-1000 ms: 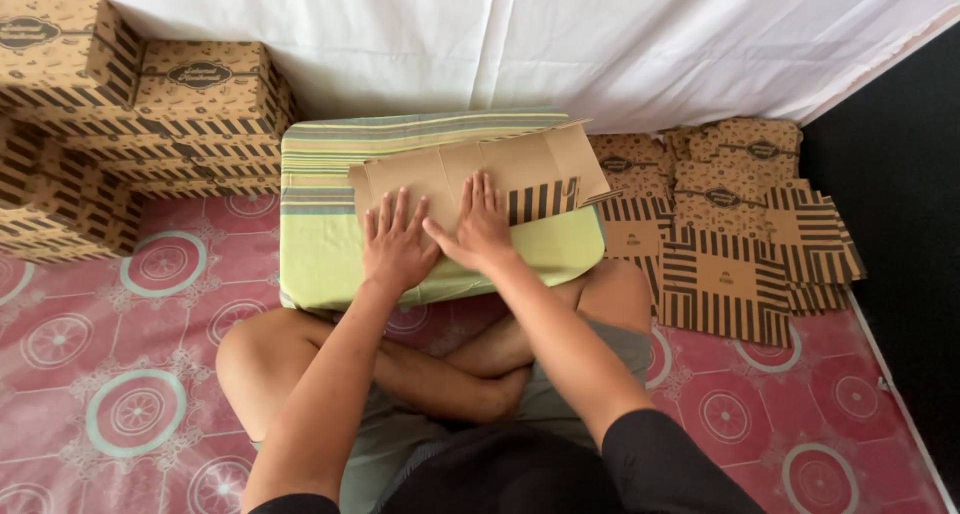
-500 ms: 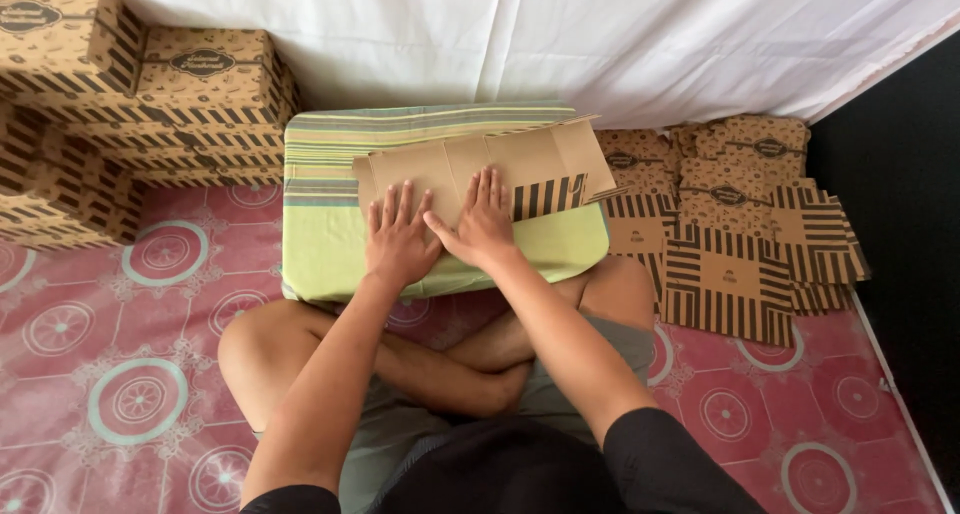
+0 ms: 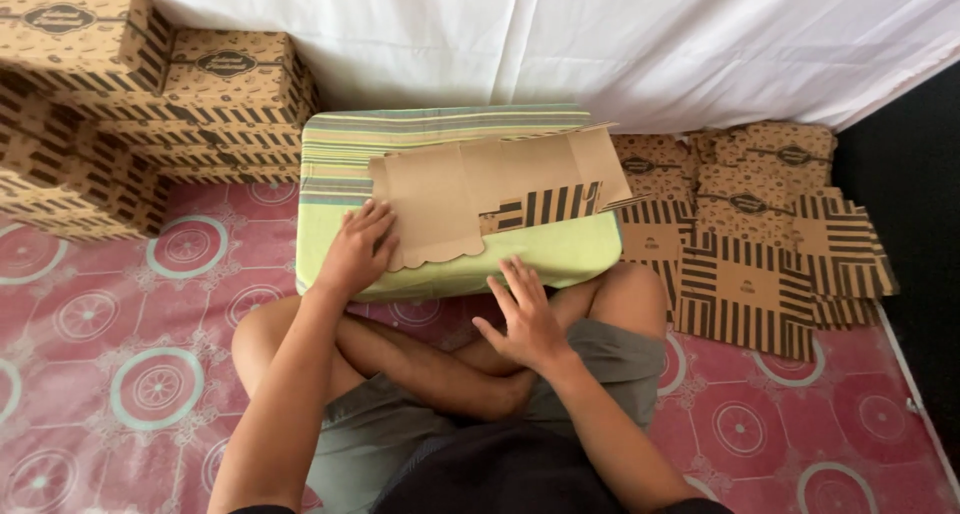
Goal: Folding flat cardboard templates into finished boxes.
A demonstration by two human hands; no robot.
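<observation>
Since half a second ago the right hand [image 3: 525, 319] has come off the cardboard and drawn back toward the body, while the left hand [image 3: 355, 254] has slid to the sheet's left end.

Head view: the flat carton blank [image 3: 480, 199] lies across a green striped cushion [image 3: 440, 269] at about 12 o'clock from the person's crossed legs [image 3: 420, 359]. Its plain brown inside faces up, with a dark striped printed strip showing toward its right half and a scalloped flap hanging at the near edge. The left hand rests palm down, fingers spread, on the cushion's near-left part, and its fingertips touch the blank's left edge; it presses flat rather than pinching anything. The blank stretches away from this hand toward 2 o'clock. The right hand hovers open, fingers splayed, just off the cushion's near edge above the right knee, holding nothing; the blank's scalloped flap sits close by at 11 o'clock from it, apart from the fingers.

At 10 o'clock stands a stack of folded printed boxes [image 3: 150, 94] against the white cloth wall [image 3: 600, 34]. At 2 o'clock a pile of unfolded carton blanks [image 3: 760, 244] lies on the pink patterned mat [image 3: 100, 374].
</observation>
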